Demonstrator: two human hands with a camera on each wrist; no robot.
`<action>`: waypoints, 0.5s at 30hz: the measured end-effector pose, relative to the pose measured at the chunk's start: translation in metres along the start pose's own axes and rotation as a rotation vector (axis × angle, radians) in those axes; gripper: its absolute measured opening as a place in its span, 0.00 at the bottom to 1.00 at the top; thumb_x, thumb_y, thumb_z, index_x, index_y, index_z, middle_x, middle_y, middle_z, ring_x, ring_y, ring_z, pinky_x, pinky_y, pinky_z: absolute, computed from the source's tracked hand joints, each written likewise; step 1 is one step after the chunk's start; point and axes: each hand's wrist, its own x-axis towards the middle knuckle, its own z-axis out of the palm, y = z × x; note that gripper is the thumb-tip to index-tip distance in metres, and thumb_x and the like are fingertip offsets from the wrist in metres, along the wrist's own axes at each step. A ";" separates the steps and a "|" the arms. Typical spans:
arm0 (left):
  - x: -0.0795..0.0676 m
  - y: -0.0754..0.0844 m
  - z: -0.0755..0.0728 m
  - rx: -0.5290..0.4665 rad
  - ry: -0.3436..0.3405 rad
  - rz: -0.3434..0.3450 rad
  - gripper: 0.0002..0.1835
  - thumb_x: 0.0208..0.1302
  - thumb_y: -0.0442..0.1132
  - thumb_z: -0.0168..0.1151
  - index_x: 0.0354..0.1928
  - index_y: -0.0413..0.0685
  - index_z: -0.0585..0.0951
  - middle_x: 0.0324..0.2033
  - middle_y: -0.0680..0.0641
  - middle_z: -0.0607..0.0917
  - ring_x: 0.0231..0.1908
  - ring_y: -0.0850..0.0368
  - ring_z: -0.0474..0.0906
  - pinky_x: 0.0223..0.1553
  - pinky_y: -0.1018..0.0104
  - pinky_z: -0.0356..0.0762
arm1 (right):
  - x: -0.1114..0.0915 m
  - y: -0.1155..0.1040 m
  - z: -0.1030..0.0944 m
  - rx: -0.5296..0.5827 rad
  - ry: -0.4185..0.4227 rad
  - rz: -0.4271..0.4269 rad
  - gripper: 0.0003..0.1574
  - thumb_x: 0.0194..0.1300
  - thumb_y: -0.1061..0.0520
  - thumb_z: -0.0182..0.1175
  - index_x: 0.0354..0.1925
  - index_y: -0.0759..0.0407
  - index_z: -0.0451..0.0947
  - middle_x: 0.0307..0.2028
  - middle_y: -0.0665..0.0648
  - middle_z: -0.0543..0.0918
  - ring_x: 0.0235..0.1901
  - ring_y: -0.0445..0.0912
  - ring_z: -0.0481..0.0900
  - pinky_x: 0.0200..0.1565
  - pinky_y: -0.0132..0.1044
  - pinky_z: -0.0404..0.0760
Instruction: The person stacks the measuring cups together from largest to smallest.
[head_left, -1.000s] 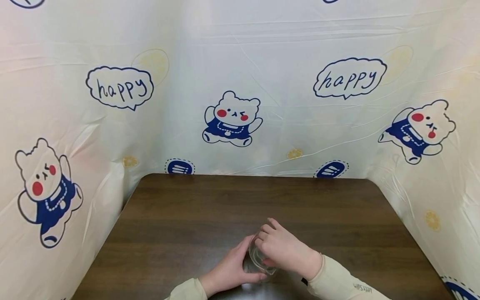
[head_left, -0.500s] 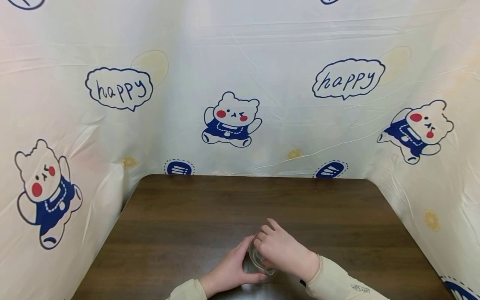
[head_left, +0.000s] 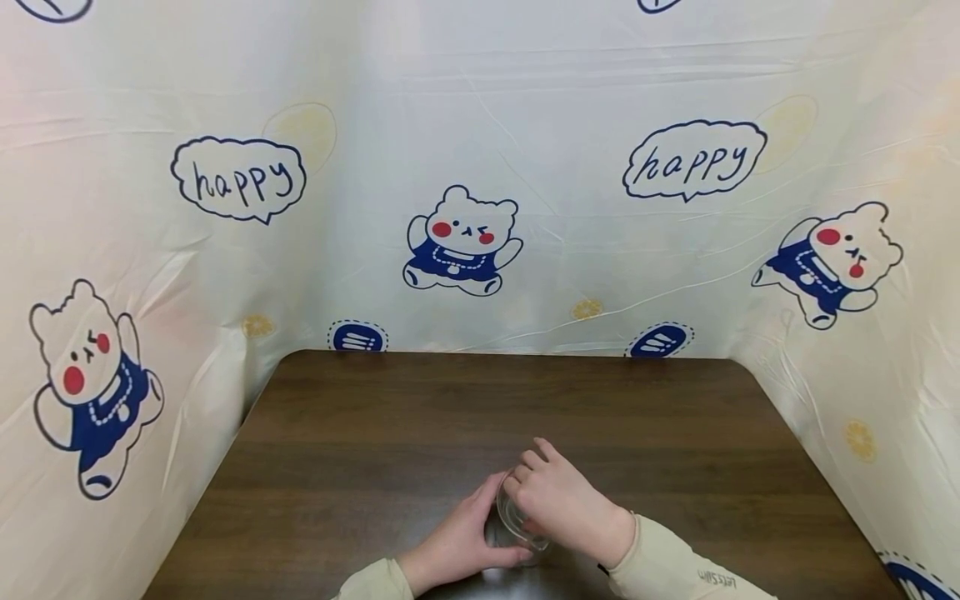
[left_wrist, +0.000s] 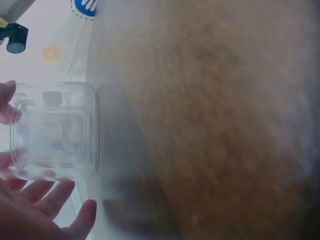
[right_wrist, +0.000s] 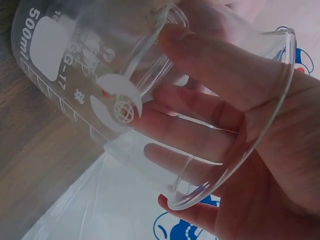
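A clear glass beaker [head_left: 514, 522], marked 500ml in the right wrist view, stands upright near the table's front. Inside it sits a smaller clear glass vessel [right_wrist: 145, 57], which also shows through the wall in the left wrist view. My left hand [head_left: 459, 537] holds the outer beaker from the left, thumb at the near side and fingers along the far side. My right hand [head_left: 566, 504] reaches in through the beaker's mouth. Thumb and fingers curl at the smaller vessel's rim. From the head view the right hand covers most of the opening.
The dark brown wooden table [head_left: 360, 433] has rounded far corners. A pale curtain [head_left: 570, 100] printed with bears and "happy" bubbles hangs behind it and at both sides. A small dark device [left_wrist: 16, 39] shows at the left wrist view's upper left.
The right hand and forearm have shifted very slightly left, and the head view has tilted a little. Both hands keep their places at the beaker.
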 end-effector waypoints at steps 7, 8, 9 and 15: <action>0.000 0.001 0.000 0.004 0.003 -0.014 0.47 0.50 0.65 0.65 0.69 0.69 0.52 0.62 0.59 0.67 0.57 0.63 0.69 0.55 0.61 0.70 | 0.000 0.001 0.000 0.014 -0.036 -0.007 0.27 0.39 0.36 0.73 0.39 0.43 0.82 0.36 0.44 0.83 0.42 0.44 0.75 0.56 0.51 0.69; 0.000 0.001 0.000 0.005 0.002 -0.014 0.47 0.50 0.65 0.64 0.69 0.69 0.52 0.62 0.59 0.67 0.57 0.63 0.69 0.55 0.60 0.71 | 0.000 0.001 -0.001 0.018 -0.036 -0.008 0.26 0.39 0.36 0.73 0.38 0.43 0.82 0.36 0.44 0.83 0.42 0.44 0.75 0.56 0.51 0.69; 0.000 0.001 0.000 0.004 0.000 -0.015 0.47 0.50 0.65 0.64 0.69 0.69 0.52 0.62 0.59 0.67 0.57 0.62 0.69 0.55 0.60 0.71 | 0.000 0.001 -0.001 0.021 -0.036 -0.009 0.26 0.39 0.35 0.73 0.38 0.43 0.82 0.36 0.44 0.82 0.42 0.44 0.75 0.56 0.51 0.69; 0.000 0.000 0.000 -0.007 -0.003 -0.015 0.47 0.50 0.65 0.64 0.69 0.69 0.52 0.63 0.59 0.66 0.58 0.62 0.68 0.56 0.60 0.70 | 0.000 0.003 -0.001 0.021 -0.034 -0.014 0.26 0.39 0.35 0.72 0.37 0.43 0.82 0.36 0.43 0.83 0.42 0.44 0.75 0.57 0.51 0.68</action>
